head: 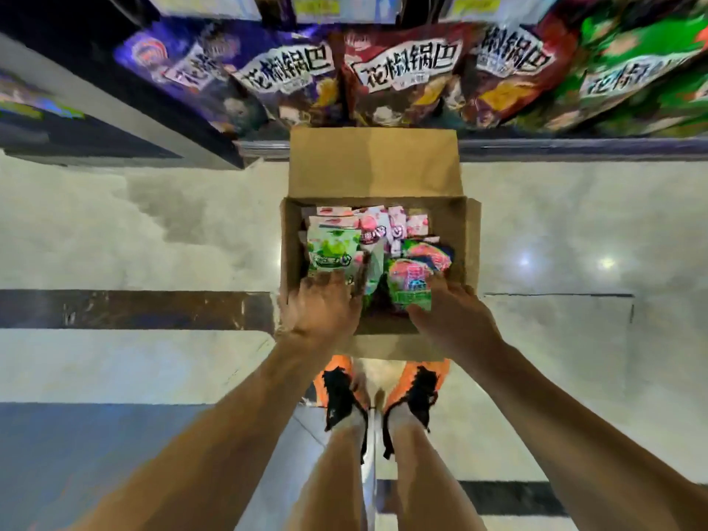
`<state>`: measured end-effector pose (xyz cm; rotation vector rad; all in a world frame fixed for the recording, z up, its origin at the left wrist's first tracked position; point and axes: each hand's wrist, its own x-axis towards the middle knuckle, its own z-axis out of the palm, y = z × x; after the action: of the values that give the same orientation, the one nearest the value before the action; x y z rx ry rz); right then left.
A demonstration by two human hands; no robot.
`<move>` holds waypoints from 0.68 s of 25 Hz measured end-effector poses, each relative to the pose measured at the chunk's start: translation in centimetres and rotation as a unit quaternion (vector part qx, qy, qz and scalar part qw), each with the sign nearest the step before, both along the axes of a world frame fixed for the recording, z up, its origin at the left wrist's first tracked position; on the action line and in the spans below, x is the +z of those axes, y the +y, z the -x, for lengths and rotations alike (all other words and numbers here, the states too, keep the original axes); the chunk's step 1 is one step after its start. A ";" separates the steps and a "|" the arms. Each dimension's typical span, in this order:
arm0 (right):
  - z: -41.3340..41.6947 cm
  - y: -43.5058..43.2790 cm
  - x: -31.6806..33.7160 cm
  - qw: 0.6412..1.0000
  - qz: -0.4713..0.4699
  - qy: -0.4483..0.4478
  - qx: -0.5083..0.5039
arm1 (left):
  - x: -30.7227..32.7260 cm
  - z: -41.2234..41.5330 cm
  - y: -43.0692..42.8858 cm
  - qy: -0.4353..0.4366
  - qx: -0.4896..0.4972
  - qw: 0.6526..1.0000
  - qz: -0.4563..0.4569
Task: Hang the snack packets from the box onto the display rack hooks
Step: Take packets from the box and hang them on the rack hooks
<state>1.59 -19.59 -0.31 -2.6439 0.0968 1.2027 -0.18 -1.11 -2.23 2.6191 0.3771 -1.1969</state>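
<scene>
An open cardboard box [469,239] stands on the floor below the display rack [383,70]. Inside lie several small snack packets, green ones [332,249] on the left and pink ones [383,224] behind. My left hand [322,312] reaches into the box's near left side, fingers over the green packets; the blur hides whether it holds one. My right hand [452,312] grips a pink and green packet [409,281] at the near right, thumb under its lower edge.
Large purple, red and green snack bags [406,74] hang in a row on the rack above the box. The box's far flap [373,162] stands open toward the rack. My feet in orange shoes [379,392] stand just behind the box on pale tiled floor.
</scene>
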 end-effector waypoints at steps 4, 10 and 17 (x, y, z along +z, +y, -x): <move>0.8 0.1 -5.3 0.996 0.010 0.010 -0.087 | -4.7 1.1 0.4 -0.027 0.077 0.996 0.021; 1.2 0.0 -10.8 0.987 -0.006 -0.022 -0.162 | -10.6 -0.8 1.2 -0.051 0.262 0.963 0.030; 0.8 0.1 -14.8 0.985 0.007 -0.078 -0.152 | -14.6 -2.7 0.5 -0.045 0.300 0.953 0.010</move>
<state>0.79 -19.48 -15.09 -2.6030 0.4641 0.8969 2.49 -0.59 -16.87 2.2645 1.0405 -0.8576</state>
